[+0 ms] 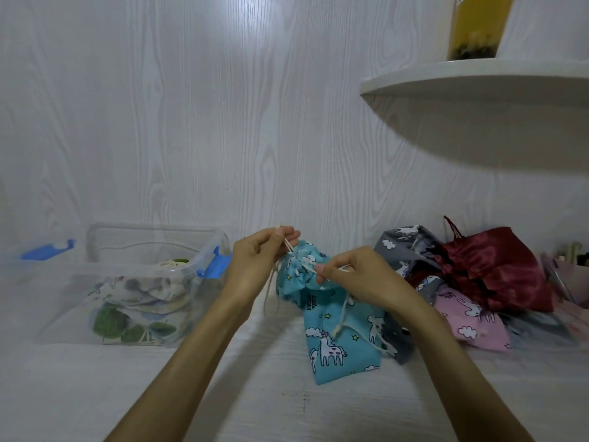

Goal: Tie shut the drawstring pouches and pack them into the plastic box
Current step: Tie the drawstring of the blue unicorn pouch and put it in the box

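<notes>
A teal unicorn-print drawstring pouch [338, 333] lies on the white table in the middle, its mouth gathered toward the wall. My left hand [258, 260] pinches one cream drawstring [288, 245] above the pouch's mouth. My right hand [353, 275] pinches the other string end at the gathered opening. A clear plastic box [79, 301] with blue latches stands at the left, holding several pouches, one with green leaves [127, 327].
At the right lies a heap of pouches: a grey one [401, 250], a dark red satin one [497, 266] and a pink one [468, 317]. A white rounded shelf [478, 100] juts out overhead at the upper right. The wood-grain wall stands close behind.
</notes>
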